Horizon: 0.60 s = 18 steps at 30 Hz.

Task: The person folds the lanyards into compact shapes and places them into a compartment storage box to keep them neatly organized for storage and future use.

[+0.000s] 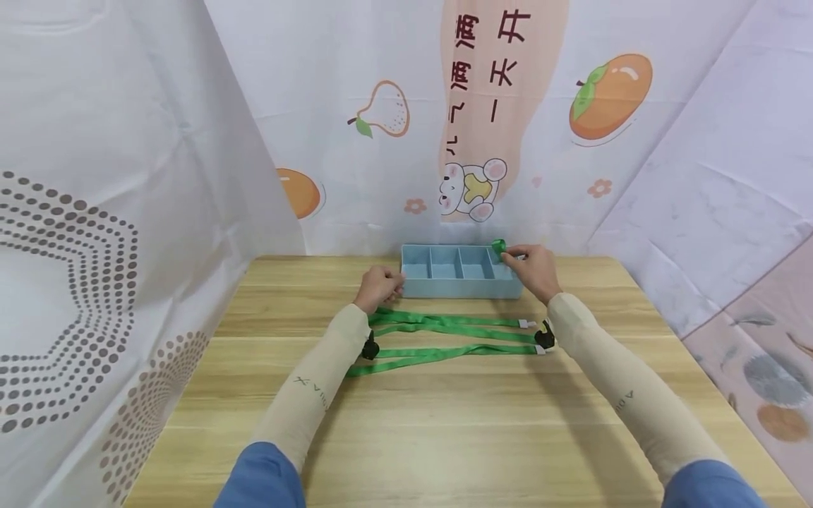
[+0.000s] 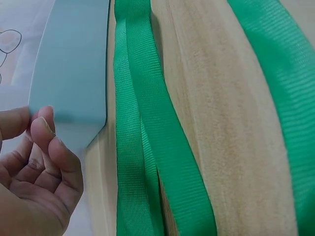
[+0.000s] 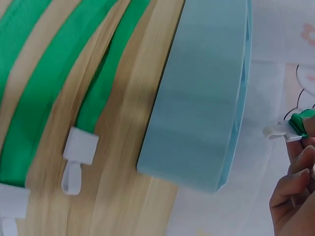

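Note:
A light blue box (image 1: 462, 288) with a row of several compartments stands at the table's back edge. My left hand (image 1: 377, 286) grips its left end, thumb and fingers at the rim in the left wrist view. Over the rightmost compartment my right hand (image 1: 535, 271) pinches a rolled-up green lanyard (image 1: 498, 245). The lanyard's white end piece (image 3: 281, 131) sticks out from the fingers in the right wrist view. In front of the box, two green lanyards (image 1: 457, 333) lie stretched out side by side, with white ends (image 3: 81, 146) to the right.
The wooden table (image 1: 438, 423) reaches back to a printed cloth wall (image 1: 356, 176). Cloth also hangs at the left and right sides. Both forearms, in pale sleeves (image 1: 317, 381), reach over the table, with a small black wrist camera (image 1: 370, 348) at the left wrist.

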### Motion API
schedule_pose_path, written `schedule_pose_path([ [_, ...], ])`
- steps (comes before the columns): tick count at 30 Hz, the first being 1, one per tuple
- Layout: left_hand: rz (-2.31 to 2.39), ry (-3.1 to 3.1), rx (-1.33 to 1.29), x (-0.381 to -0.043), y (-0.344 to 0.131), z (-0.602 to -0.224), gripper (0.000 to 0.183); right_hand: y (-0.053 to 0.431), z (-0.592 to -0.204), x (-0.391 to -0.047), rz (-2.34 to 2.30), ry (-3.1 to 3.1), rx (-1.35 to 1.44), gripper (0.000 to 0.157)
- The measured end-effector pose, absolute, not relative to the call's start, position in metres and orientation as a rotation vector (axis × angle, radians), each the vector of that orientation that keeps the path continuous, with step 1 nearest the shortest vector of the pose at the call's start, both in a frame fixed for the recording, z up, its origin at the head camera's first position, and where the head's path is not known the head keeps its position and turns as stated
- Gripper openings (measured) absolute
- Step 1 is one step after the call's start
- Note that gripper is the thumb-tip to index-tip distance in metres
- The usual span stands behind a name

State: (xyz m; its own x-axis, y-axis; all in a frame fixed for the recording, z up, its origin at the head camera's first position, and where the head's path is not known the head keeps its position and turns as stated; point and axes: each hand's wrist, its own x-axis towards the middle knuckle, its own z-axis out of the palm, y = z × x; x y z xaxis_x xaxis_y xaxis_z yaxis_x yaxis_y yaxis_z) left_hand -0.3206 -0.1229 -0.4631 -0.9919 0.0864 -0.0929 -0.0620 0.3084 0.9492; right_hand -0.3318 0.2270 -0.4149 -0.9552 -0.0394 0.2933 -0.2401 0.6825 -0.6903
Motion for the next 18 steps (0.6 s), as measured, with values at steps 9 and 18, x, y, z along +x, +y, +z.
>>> schedule_pose_path([
  [9,1.724,2.479,0.062,-0.322,-0.124,-0.464,0.032,0.237,-0.426,-0.347,1.071,-2.678,0.116,0.029],
  [18,1.722,2.47,0.099,-0.323,-0.126,-0.465,0.032,0.238,-0.44,-0.354,0.913,-2.748,0.148,0.027],
])
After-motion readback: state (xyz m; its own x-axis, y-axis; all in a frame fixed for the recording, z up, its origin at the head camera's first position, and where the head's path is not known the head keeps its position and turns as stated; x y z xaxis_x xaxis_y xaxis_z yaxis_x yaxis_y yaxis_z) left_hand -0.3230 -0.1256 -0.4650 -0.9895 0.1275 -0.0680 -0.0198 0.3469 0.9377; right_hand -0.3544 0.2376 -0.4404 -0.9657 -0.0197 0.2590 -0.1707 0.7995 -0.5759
